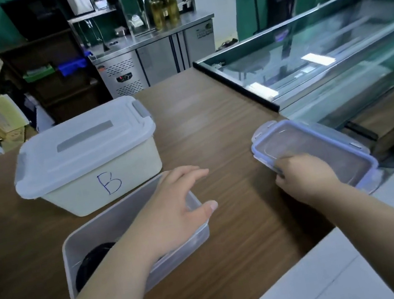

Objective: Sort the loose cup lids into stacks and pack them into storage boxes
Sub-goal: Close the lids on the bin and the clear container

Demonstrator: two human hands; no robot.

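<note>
Wood-grain surface runs from you toward a steel counter at the back, with a glass case along its right side.

1. Box B: white and opaque, closed under a pale cover with grey latches. A blue "B" is written on its near wall. It stands at the left, just behind the tub.
2. Tub: clear, rectangular and uncovered, nearest you at the left. Black round cup lids lie inside at its near-left end. How many there are cannot be told.
3. Cover: clear with a blue rim and snap tabs, lying flat at the right edge of the surface.

Your left hand hovers over the tub's right end with its fingers spread and relaxed, holding nothing. Your right hand has its fingers curled over the cover's near-left edge, gripping it.
</note>
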